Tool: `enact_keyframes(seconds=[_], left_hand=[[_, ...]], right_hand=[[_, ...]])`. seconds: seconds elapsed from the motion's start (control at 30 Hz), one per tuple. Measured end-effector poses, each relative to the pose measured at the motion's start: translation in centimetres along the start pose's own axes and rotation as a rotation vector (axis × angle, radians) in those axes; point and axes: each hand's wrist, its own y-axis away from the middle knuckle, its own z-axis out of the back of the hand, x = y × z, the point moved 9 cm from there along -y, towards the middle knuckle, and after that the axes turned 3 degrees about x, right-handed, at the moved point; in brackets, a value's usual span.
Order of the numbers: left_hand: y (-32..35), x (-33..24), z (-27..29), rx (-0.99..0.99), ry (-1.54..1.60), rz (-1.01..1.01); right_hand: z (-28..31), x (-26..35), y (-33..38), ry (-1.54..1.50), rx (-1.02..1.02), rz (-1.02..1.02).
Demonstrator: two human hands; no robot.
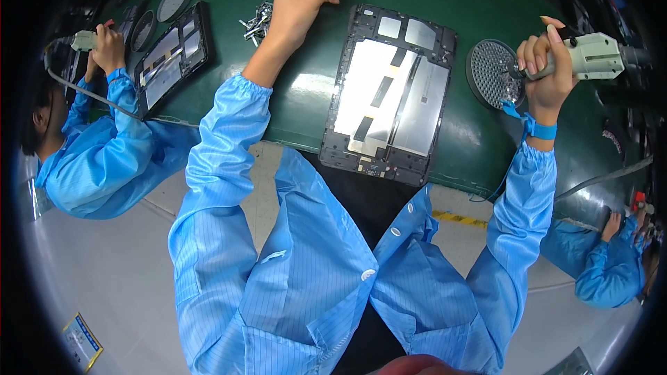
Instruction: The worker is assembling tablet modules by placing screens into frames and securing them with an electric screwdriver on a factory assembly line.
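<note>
My left hand [300,1] hovers over the far part of the green table, thumb and fingers pinched together. Whatever may be between the fingertips is too small to make out. At the right, my right hand [547,62] grips a pale electric screwdriver [596,56]. Its tip end points left over a round dish [490,73] with a dotted, perforated-looking floor. Between my hands lies an opened tablet [425,104], with silver battery panels and black strips showing inside. Its near edge reaches the table's front edge. A blue wrist strap [540,128] circles my right wrist.
A pile of small metal parts [257,22] lies left of my left hand. On the left, a co-worker [114,153] sits by another opened tablet [172,55] and two round dishes [175,0]. Another person's sleeve [604,274] shows at right, near a cable [604,175].
</note>
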Motion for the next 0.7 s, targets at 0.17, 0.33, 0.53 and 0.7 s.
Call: enact_keyframes(seconds=[0.17, 0.33, 0.53, 0.7], left_hand=[[-0.1, -2.4, -1.7, 0.265, 0.76, -0.236], [-0.4, 1.1, 0.3, 0.145, 0.707, 0.03], [0.2, 1.7, -0.8, 0.063, 0.412, 0.151], [0.6, 0.8, -2.0, 0.176, 0.267, 0.117]], right_hand=[[0.1, 0.1, -0.1, 0.002, -0.007, -0.002], [0.2, 0.0, -0.1, 0.002, 0.004, -0.002], [0.3, -0.1, -0.1, 0.012, 0.0, -0.004], [0.3, -0.2, -0.1, 0.003, 0.002, -0.007]])
